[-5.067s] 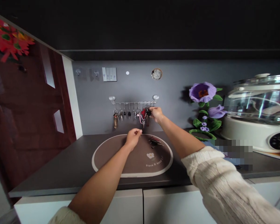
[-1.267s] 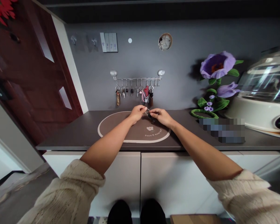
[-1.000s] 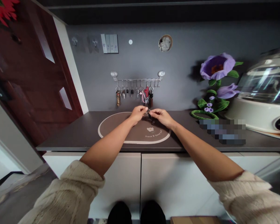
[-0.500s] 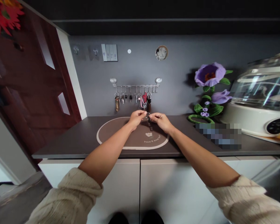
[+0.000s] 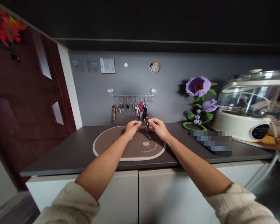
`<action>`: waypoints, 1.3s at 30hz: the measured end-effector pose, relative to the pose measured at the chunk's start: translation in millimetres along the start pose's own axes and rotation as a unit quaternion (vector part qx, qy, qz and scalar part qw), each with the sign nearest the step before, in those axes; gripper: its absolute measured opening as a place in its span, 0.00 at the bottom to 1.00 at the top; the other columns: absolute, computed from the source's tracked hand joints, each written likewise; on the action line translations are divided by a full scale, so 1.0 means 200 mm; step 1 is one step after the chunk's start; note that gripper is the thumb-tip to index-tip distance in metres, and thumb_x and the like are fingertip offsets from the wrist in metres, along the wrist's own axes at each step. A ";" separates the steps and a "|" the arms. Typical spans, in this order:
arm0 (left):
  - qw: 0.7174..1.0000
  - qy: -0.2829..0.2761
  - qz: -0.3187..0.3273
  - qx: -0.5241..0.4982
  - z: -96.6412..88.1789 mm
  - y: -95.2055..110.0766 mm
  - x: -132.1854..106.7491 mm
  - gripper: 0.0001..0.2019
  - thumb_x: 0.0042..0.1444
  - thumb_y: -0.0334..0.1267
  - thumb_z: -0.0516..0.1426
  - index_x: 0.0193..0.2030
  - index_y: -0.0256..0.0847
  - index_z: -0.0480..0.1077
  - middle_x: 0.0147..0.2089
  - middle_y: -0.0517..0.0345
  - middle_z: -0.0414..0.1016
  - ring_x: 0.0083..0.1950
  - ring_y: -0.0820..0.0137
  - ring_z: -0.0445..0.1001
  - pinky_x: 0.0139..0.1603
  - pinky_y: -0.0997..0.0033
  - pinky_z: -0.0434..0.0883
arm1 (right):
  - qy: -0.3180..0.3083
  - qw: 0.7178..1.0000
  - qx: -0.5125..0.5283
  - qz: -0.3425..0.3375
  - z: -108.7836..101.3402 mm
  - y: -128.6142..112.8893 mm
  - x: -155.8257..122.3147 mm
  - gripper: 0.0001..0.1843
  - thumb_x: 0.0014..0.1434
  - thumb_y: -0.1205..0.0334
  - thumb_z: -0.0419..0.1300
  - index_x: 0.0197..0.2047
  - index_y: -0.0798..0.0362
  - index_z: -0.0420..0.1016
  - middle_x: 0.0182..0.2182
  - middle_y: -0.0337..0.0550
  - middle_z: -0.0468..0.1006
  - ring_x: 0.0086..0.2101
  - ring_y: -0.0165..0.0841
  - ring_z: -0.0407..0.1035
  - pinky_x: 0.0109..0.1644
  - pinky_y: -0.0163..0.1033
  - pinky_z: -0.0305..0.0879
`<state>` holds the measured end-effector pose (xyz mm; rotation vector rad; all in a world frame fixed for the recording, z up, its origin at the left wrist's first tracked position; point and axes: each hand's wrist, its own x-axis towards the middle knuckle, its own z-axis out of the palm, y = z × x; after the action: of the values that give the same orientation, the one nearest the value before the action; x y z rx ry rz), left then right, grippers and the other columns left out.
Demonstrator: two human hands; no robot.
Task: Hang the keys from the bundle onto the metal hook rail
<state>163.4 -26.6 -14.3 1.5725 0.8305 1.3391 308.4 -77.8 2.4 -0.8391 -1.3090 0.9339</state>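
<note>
Above the brown oval mat (image 5: 112, 146), my right hand (image 5: 159, 128) pinches a bunch of keys (image 5: 147, 125). Their round metal ring stands up past the fingertips, and a key dangles below. To the left, my left hand (image 5: 132, 129) is closed in a pinch, a small gap from the ring. Whatever is between its fingertips, if anything, is too small to make out. Behind both hands, a metal hook rail (image 5: 133, 95) on the grey wall carries several hanging keys and keychains, among them a brown tag (image 5: 114, 112) and a red piece (image 5: 141, 106).
A purple fabric flower (image 5: 198, 86) with a green base stands at the right on the dark counter (image 5: 60, 152). Beside it are a blurred-out flat item (image 5: 211, 142) and a white appliance with a clear top (image 5: 238, 124). A dark shelf (image 5: 154, 25) overhangs the counter.
My left hand has come away from the key ring and moved slightly left. The keys stay in my right hand. The view has tilted up and shifted a little.
</note>
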 end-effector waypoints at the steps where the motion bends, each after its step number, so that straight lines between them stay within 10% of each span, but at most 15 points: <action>1: 1.000 0.003 -0.005 0.002 0.00 0.00 0.00 0.16 0.43 0.46 0.55 0.32 0.34 0.70 0.31 0.53 0.71 0.31 0.74 0.66 0.28 0.77 0.61 | 0.010 1.000 0.005 0.003 0.00 0.00 0.00 0.15 0.42 0.52 0.60 0.29 0.54 0.66 0.24 0.34 0.67 0.23 0.22 0.63 0.31 0.32 0.62; 20: 0.996 -0.017 0.043 0.081 0.01 -0.03 0.00 0.13 0.43 0.45 0.54 0.25 0.34 0.68 0.20 0.62 0.62 0.23 0.77 0.58 0.27 0.75 0.56 | 0.158 0.986 -0.044 -0.020 -0.02 -0.24 0.41 0.04 0.53 0.66 0.48 0.28 0.55 0.61 0.23 0.37 0.67 0.22 0.23 0.63 0.29 0.34 0.68; 39: 0.996 -0.006 0.040 0.085 0.03 -0.04 0.01 0.11 0.43 0.43 0.54 0.25 0.35 0.69 0.21 0.61 0.65 0.24 0.76 0.60 0.29 0.75 0.58 | 0.258 0.963 -0.065 0.036 -0.02 -0.15 0.66 0.05 0.52 0.67 0.49 0.26 0.56 0.62 0.19 0.36 0.64 0.19 0.22 0.61 0.25 0.34 0.67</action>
<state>170.1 -22.6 -20.6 1.7598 0.9029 1.3426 318.2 31.1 83.7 -1.1478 -0.8949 0.6282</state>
